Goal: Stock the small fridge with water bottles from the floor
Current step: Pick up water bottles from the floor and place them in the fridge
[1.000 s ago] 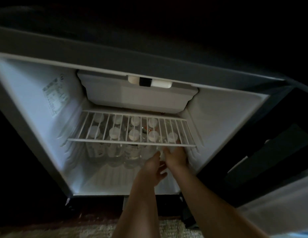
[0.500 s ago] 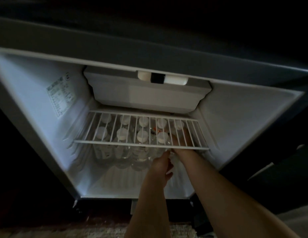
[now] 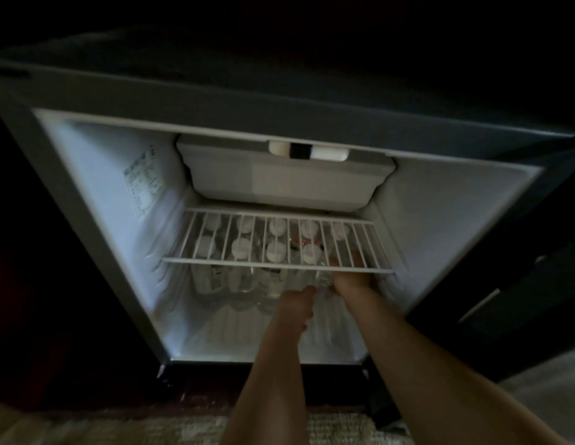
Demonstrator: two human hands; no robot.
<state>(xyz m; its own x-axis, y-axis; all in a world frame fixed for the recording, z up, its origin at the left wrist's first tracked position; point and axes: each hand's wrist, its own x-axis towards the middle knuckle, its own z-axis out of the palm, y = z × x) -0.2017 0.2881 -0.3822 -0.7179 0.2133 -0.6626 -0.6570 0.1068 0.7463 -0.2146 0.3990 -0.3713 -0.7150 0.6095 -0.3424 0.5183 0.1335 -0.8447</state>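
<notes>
Presently both bare arms are reaching into the small, open, white-lined fridge [image 3: 87, 175], going in under its white wire shelf [image 3: 215, 261]. The right hand [image 3: 352, 279] is pushing into the right end of the lower space, its fingers showing through the shelf wires, and it is lying against the right side of a clear plastic water bottle [image 3: 321, 279]. The left hand [image 3: 295, 305] is sitting just nearer and lower, knuckles bent, touching that bottle's near side. From where I am standing the blur is hiding each grip: I cannot tell whether either one is closing round the bottle or only steadying it. The bottle is sitting at the right end of the near row, just beside the other white-capped clear bottles [image 3: 241, 248], which are crowding the fridge floor beneath the shelf in two rows. Above the shelf a white plastic freezer box [image 3: 279, 184] is hanging from the top, and a printed label [image 3: 143, 184] is sticking to the left wall. A pale patterned carpet [image 3: 119, 428] is lying in front of the fridge.
</notes>
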